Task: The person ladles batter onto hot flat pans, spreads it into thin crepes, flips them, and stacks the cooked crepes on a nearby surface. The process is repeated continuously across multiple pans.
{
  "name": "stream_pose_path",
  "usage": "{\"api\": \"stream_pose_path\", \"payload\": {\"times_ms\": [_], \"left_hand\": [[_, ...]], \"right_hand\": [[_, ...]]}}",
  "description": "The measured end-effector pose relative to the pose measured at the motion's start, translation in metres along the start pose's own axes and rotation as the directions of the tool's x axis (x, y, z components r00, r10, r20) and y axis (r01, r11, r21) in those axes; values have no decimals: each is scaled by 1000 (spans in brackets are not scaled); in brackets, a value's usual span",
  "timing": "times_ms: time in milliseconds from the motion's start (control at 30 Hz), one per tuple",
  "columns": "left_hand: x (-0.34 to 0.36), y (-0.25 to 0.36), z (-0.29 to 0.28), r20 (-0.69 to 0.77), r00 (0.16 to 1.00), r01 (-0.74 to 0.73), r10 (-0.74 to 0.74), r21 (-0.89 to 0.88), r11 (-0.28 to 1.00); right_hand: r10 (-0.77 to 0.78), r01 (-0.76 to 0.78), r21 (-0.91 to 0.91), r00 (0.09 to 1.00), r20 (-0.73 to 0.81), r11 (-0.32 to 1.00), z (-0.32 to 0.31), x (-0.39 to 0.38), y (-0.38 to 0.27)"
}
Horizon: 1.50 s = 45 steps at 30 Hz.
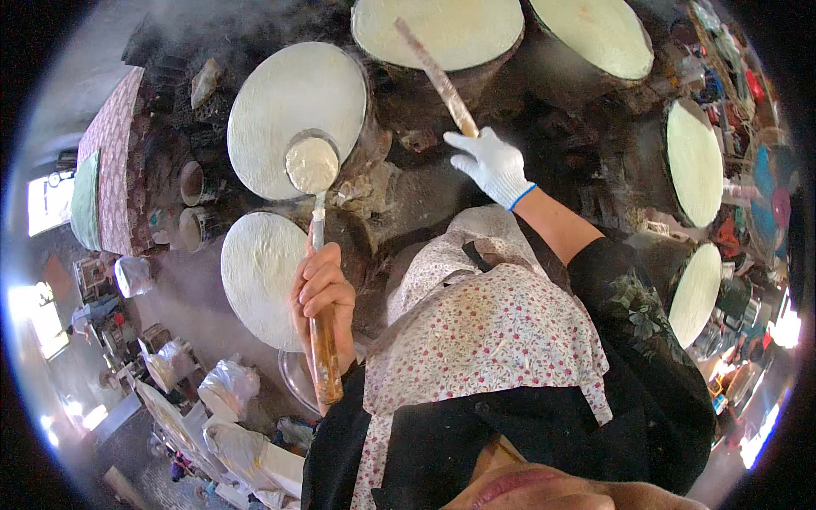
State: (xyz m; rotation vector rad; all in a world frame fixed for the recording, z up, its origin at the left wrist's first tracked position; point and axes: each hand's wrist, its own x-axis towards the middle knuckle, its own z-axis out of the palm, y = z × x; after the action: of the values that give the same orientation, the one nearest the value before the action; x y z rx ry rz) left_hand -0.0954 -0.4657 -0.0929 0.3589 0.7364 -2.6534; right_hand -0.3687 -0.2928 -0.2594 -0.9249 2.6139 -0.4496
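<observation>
My bare left hand (327, 289) is closed round the wooden handle of a ladle (313, 166). Thick cream-coloured batter fills its bowl, which is over the near edge of a round griddle (276, 110) coated in pale batter. I cannot tell whether the ladle touches the surface. In a white glove with a blue cuff, my right hand (493, 166) grips one end of a long, flat wooden stick (440, 83). The stick's far end, smeared pale, lies over another batter-covered griddle (476, 34) at the top.
More pale-coated round griddles surround me: one near left (263, 276), one far right (599, 38), and two at the right edge (695, 161). A clear bowl (296, 378) is partly hidden behind my left forearm. Plastic-wrapped bundles (229, 387) stand at lower left. Haze hangs about.
</observation>
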Motion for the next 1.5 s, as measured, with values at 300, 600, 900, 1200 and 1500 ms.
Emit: {"api": "stream_pose_path", "payload": {"times_ms": [300, 600, 900, 1200, 1500], "left_hand": [[-13, -16, 1, -74, 997, -43, 38, -73, 996], [-18, -23, -3, 1, 994, -105, 105, 22, 994], [-4, -6, -5, -55, 998, -29, 37, 140, 990], [-2, -9, 3, -63, 997, -42, 54, 175, 984], [-19, -13, 7, 26, 992, -124, 122, 91, 988]], "right_hand": [[-237, 246, 30, 953, -188, 969, -28, 49, -5], [-66, -464, 881, 880, 470, 89, -26, 43, 6], [366, -342, 896, 902, 228, 283, -40, 38, 51], [394, -226, 940, 912, 111, 257, -26, 76, 74], [19, -12, 21, 900, -436, 1000, -84, 293, 154]]}}
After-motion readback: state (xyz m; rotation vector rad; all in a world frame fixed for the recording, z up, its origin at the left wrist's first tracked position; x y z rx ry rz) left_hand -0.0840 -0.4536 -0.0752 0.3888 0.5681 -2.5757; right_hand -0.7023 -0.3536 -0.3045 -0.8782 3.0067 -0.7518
